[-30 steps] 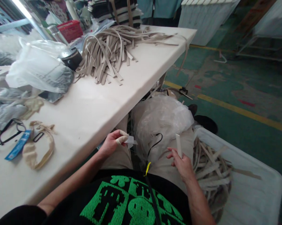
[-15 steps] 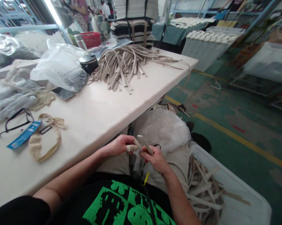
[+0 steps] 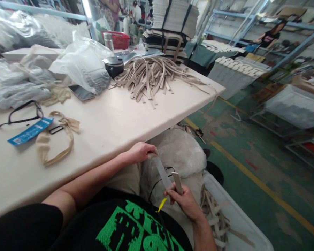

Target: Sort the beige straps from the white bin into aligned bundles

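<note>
A translucent whitish strip (image 3: pixel 162 173), perhaps tape or film, is stretched between my two hands above my lap. My left hand (image 3: pixel 142 152) is closed on its upper end, with a beige covering on one finger. The lower end is pinched in my right hand (image 3: pixel 183 200). That same hand also grips a flat beige strap (image 3: pixel 177 182), whose squared end sticks up past the thumb. Just below the strip, a yellow tag (image 3: pixel 162 204) hangs in front of the black shirt.
The white table (image 3: pixel 104 130) carries a heap of beige straps (image 3: pixel 148 75), a black lidded pot (image 3: pixel 113 66), plastic bags (image 3: pixel 81 62), glasses (image 3: pixel 26 111) and a tied beige band (image 3: pixel 54 158). By my right leg stands a white bin (image 3: pixel 240 221) with loose strips. A person (image 3: pixel 270 36) is far right.
My hands were close together and have moved apart, my right hand going down and to the right. The translucent strip now spans the gap. The camera view has shifted somewhat.
</note>
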`<act>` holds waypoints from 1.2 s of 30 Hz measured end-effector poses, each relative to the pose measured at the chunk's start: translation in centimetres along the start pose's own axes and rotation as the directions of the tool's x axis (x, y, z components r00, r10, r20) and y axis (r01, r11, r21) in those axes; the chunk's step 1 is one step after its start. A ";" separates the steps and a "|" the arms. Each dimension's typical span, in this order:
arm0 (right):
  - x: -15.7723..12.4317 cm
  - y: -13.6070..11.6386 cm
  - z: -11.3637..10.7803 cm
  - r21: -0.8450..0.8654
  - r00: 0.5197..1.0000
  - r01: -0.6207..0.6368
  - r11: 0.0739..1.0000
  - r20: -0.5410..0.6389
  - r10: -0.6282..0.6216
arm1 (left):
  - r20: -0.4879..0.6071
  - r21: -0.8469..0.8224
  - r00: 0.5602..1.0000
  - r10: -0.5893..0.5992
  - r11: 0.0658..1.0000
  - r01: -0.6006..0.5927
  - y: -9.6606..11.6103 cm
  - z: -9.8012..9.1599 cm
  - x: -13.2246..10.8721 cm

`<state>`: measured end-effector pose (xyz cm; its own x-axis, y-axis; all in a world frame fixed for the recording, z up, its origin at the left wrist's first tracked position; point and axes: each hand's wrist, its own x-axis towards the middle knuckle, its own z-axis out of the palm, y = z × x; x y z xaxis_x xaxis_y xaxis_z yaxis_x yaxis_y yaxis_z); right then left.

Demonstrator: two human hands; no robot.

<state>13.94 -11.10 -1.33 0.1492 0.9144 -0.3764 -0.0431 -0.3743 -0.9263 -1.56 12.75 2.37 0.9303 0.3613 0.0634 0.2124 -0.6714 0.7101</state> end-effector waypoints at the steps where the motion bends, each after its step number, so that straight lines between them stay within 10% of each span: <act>1: -0.2 0.1 0.0 0.010 1.000 -0.011 1.000 0.001 0.011 | 0.005 -0.013 1.000 0.003 1.000 -0.003 0.1 0.2 0.1; 9: 1.2 -2.3 1.5 0.265 0.970 0.031 0.964 -0.242 0.036 | -0.308 -0.266 0.932 -0.193 0.958 0.111 0.6 1.4 0.0; 16: 3.5 -3.8 2.9 0.289 0.932 0.080 0.954 -0.361 0.031 | 0.057 -0.574 0.989 -0.139 0.806 0.147 1.6 6.6 -2.0; 23: 4.3 -2.5 2.8 0.139 0.922 0.079 0.987 -0.388 -0.019 | 0.185 -0.925 0.973 -0.135 0.310 0.219 2.6 9.0 -0.7; 36: 6.4 -0.9 -0.2 0.047 0.853 0.035 0.998 -0.521 -0.005 | 0.423 -0.821 0.854 -0.302 0.272 0.502 1.8 9.5 -2.4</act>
<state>15.18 -4.94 -2.93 0.6426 0.7017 -0.3077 -0.0840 -0.3346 -0.9386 -0.52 4.52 -3.20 0.8571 0.2379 -0.4569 0.2798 0.5298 0.8006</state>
